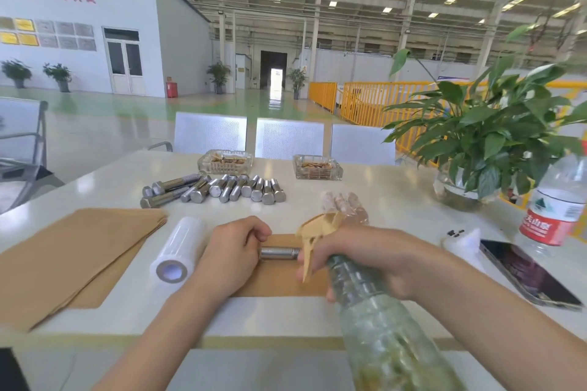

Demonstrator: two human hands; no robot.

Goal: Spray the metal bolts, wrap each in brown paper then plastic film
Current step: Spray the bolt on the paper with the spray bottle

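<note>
**A:** What have the hands got?

**B:** From my feed, the left hand (233, 251) is curled round the head end of a shiny steel bolt (279, 253), holding it lying crosswise on a single brown paper sheet (279, 279) near the front edge of the white table (397, 200). The right hand (374, 259) grips the neck of a clear plastic spray bottle (378, 320) with a tan trigger head (317, 232); the nozzle sits just beside the bolt's threaded end.

**A:** And the rest of the stock?

**B:** I see a row of unwrapped steel bolts (219, 189) farther back, touching one another. A stack of brown paper sheets (70, 251) lies at the left, with a white roll of plastic film (178, 251) between it and the left hand.

**A:** Anything else on the table?

**B:** Two glass ashtrays (317, 167) behind the bolts, a crumpled clear plastic glove (344, 206), a dark phone (527, 273), a water bottle with a red label (552, 203) and a leafy green plant in a glass vase (489, 143) at the right.
</note>
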